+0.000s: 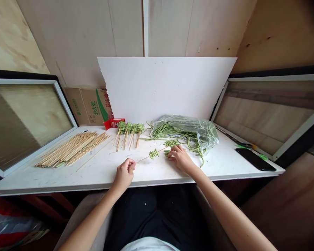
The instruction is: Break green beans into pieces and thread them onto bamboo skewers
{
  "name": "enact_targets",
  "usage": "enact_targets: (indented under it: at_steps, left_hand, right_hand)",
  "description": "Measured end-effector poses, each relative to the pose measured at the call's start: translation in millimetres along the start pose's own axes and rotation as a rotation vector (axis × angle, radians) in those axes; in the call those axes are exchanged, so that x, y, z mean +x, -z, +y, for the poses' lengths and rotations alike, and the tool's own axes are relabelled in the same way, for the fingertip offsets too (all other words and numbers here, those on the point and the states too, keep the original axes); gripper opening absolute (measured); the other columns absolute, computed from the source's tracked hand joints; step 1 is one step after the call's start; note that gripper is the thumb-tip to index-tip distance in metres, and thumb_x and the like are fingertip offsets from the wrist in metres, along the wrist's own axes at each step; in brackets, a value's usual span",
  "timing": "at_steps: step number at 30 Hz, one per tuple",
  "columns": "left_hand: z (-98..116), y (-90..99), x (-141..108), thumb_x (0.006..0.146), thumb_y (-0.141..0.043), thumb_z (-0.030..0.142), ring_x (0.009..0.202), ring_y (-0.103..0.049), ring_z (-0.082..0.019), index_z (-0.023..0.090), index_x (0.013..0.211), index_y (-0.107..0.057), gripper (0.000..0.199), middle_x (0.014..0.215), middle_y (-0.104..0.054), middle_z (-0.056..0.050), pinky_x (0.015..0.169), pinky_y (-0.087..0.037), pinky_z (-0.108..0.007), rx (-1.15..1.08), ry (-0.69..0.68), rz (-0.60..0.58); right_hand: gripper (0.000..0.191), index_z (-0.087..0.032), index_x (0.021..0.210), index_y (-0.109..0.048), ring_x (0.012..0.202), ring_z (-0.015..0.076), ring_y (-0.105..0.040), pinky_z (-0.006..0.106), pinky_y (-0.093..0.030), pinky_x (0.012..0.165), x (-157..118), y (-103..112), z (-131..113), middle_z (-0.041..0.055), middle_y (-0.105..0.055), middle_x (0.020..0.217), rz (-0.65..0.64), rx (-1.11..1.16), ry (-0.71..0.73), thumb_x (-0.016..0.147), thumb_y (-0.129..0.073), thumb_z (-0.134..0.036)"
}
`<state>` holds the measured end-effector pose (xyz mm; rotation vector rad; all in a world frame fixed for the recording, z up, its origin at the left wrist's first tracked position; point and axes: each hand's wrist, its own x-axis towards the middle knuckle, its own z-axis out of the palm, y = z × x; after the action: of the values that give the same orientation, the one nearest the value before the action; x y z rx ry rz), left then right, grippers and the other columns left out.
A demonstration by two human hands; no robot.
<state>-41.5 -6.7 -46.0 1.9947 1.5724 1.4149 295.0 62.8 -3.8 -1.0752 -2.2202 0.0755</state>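
Pinched in my left hand (126, 170) is the end of a thin bamboo skewer (141, 160), which slants up to the right just over the white table. Several short pieces of green bean (154, 153) are threaded side by side on it. My right hand (178, 157) rests with curled fingers on a small pile of cut bean pieces (167, 152); whether a piece is between its fingertips is hidden. Another small heap of cut beans (171, 143) lies just behind that hand.
A bundle of bare skewers (73, 148) lies at the left. Filled bean skewers (131, 129) are stacked at the back, beside a red box (115, 123). Long beans spill from a clear plastic bag (206, 130). A black phone (255, 159) lies at the right edge.
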Motion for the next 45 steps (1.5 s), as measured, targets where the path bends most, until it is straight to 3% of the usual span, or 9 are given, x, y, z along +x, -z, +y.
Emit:
enact_targets:
  at_steps: [3,6,9,12,16,28,45]
  left_hand:
    - [0.4,-0.1,-0.2,0.099,-0.054,0.028,0.072,-0.069,-0.019,0.022,0.093,-0.063,0.013,0.075,-0.070,-0.002,0.070,-0.053,-0.028,0.015,-0.009,0.015]
    - [1.2,-0.3,-0.7,0.099,-0.053,0.029,0.072,-0.070,-0.019,0.023,0.093,-0.064,0.014,0.075,-0.070,-0.002,0.069,-0.053,-0.028,0.027,-0.024,0.028]
    - [1.4,-0.9,-1.2,0.098,-0.054,0.029,0.072,-0.070,-0.019,0.023,0.092,-0.064,0.014,0.075,-0.071,-0.002,0.069,-0.053,-0.028,0.034,-0.032,0.029]
    - [1.3,-1.4,-1.5,0.098,-0.054,0.029,0.071,-0.069,-0.019,0.023,0.092,-0.065,0.014,0.075,-0.070,-0.002,0.069,-0.052,-0.028,0.038,-0.035,0.017]
    - [1.3,-1.4,-1.2,0.098,-0.054,0.029,0.072,-0.069,-0.019,0.023,0.093,-0.065,0.013,0.075,-0.071,-0.002,0.070,-0.052,-0.028,0.025,-0.037,-0.013]
    - [0.4,-1.6,-0.7,0.100,-0.053,0.029,0.074,-0.069,-0.019,0.023,0.094,-0.064,0.013,0.077,-0.070,-0.002,0.072,-0.051,-0.029,0.043,-0.012,-0.050]
    - [1.7,-1.5,0.0,0.099,-0.053,0.028,0.071,-0.067,-0.018,0.022,0.093,-0.064,0.014,0.074,-0.069,-0.001,0.070,-0.050,-0.028,0.052,-0.026,-0.045]
  right_hand:
    - [0.028,-0.025,0.094,-0.079,0.100,0.0317,-0.062,0.047,-0.050,0.089,3.3,-3.2,-0.1,0.0125,-0.074,0.099,0.117,0.330,-0.171,0.097,-0.065,-0.049]
    - [0.041,-0.022,0.098,-0.076,0.095,0.0287,-0.069,0.038,-0.051,0.077,4.7,-7.9,-0.9,0.0106,-0.077,0.098,0.215,0.747,-0.413,0.089,-0.071,-0.062]
    - [0.049,-0.020,0.096,-0.075,0.097,0.0260,-0.070,0.031,-0.049,0.071,3.6,-10.8,-2.6,0.0095,-0.078,0.099,0.205,1.040,-0.529,0.080,-0.078,-0.067]
    - [0.049,-0.020,0.093,-0.073,0.104,0.0261,-0.071,0.029,-0.050,0.073,2.4,-10.3,-4.3,0.0092,-0.077,0.104,0.174,1.177,-0.584,0.073,-0.085,-0.064]
    - [0.046,-0.021,0.088,-0.072,0.112,0.0282,-0.069,0.031,-0.053,0.079,2.8,-6.2,-6.8,0.0108,-0.076,0.110,0.163,1.246,-0.594,0.071,-0.088,-0.061]
    - [0.037,-0.019,0.085,-0.075,0.086,0.0158,-0.061,0.025,-0.046,0.070,2.3,-7.2,-4.5,0.0045,-0.069,0.093,0.155,1.307,-0.581,0.076,-0.088,-0.053]
    - [0.035,-0.021,0.092,-0.078,0.079,0.0148,-0.056,0.027,-0.043,0.069,2.0,-8.3,-3.7,0.0035,-0.067,0.090,0.159,1.310,-0.585,0.078,-0.088,-0.052]
